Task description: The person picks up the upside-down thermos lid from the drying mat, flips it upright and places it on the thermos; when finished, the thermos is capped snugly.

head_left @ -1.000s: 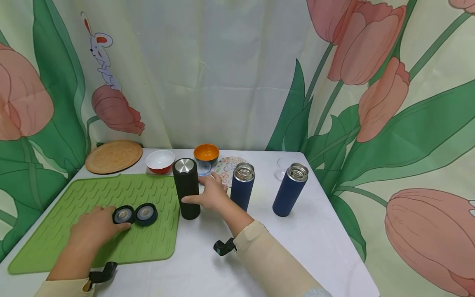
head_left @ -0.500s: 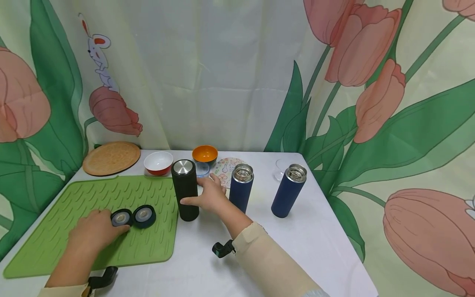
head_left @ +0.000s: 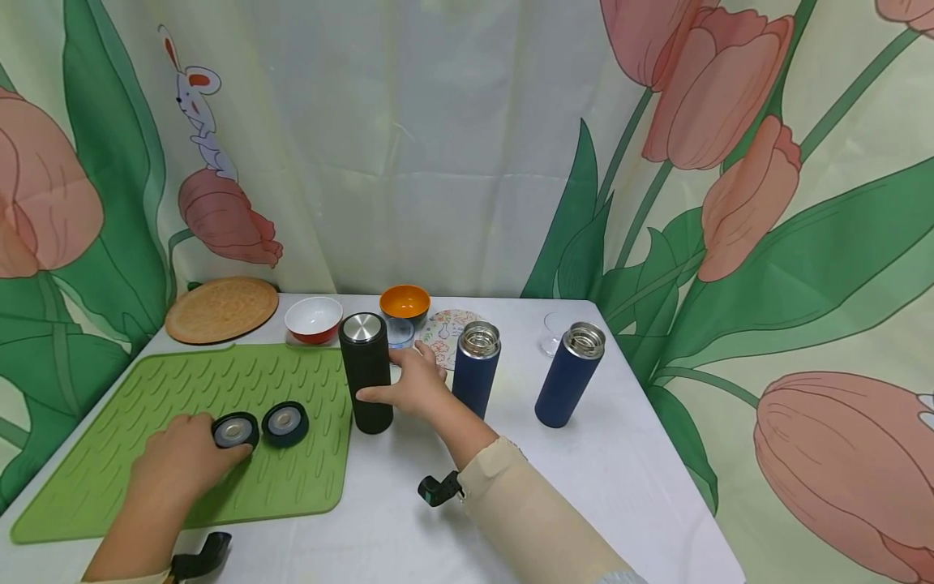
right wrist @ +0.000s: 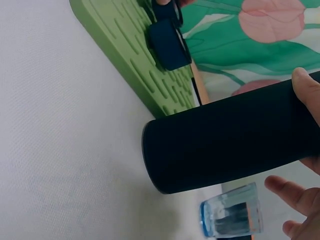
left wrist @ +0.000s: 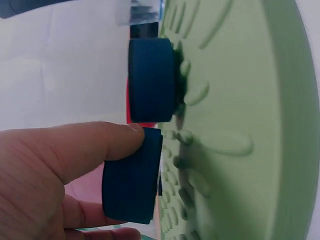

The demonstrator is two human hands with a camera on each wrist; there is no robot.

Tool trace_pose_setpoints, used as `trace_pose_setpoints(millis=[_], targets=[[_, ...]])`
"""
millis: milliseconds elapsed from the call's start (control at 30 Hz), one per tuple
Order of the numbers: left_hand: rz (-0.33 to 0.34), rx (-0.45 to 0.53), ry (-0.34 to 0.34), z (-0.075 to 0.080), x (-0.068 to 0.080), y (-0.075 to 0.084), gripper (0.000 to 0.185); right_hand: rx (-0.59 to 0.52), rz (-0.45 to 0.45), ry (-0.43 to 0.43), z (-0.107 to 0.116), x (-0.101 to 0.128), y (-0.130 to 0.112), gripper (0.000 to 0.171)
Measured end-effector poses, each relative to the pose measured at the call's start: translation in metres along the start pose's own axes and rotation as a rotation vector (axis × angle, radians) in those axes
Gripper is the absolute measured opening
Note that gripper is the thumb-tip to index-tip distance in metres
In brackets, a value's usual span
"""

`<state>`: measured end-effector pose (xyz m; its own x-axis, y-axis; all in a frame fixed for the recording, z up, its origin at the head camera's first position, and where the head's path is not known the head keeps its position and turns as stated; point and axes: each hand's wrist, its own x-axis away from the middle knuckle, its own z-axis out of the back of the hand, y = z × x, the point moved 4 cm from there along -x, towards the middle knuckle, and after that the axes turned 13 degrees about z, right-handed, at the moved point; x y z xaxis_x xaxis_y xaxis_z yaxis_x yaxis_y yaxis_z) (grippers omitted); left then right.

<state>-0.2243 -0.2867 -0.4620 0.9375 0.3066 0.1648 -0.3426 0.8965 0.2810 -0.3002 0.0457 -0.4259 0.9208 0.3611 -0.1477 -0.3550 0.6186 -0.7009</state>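
2 hands (head_left: 182,458), seemingly on cap (head_left: 235,430), flask (head_left: 367,373)

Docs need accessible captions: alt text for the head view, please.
A person's left hand grips a dark blue lid on a green ridged mat while the right hand holds an upright black flask; two open blue flasks stand nearby.

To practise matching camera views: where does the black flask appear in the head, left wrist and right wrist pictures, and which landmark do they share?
Head: black flask upright at centre, right hand beside it.
Left wrist: not in it.
Right wrist: lying across the lower right, thumb on it.
Shared landmark: green mat.
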Motion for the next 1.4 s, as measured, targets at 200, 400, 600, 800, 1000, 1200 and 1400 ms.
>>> trace_pose_setpoints(millis=[200, 400, 600, 800, 1000, 1200, 1400], targets=[[-0.054, 0.07, 0.102, 0.008, 0.007, 0.008, 0.088, 0.004, 0.002, -0.006, -0.001, 0.0, 0.002, 0.091], [-0.073, 0.161, 0.236, 0.017, 0.016, 0.019, 0.082, 0.007, 0.003, -0.003, -0.002, -0.001, 0.002, 0.092], [-0.112, 0.205, 0.241, 0.015, 0.03, 0.038, 0.084, 0.012, 0.007, -0.007, -0.003, 0.0, 0.001, 0.09], [-0.148, 0.237, 0.226, 0.012, 0.046, 0.061, 0.084, 0.014, 0.006, -0.003, -0.003, -0.001, 0.002, 0.091], [-0.183, 0.253, 0.182, 0.005, 0.054, 0.077, 0.081, -0.006, -0.008, 0.003, -0.002, 0.0, 0.001, 0.093], [-0.204, 0.257, 0.14, -0.003, 0.061, 0.09, 0.082, -0.041, -0.014, -0.002, -0.003, 0.0, 0.001, 0.092], [-0.239, 0.265, 0.127, -0.013, 0.067, 0.103, 0.08, -0.06, -0.009, 0.004, -0.004, 0.0, 0.002, 0.091]])
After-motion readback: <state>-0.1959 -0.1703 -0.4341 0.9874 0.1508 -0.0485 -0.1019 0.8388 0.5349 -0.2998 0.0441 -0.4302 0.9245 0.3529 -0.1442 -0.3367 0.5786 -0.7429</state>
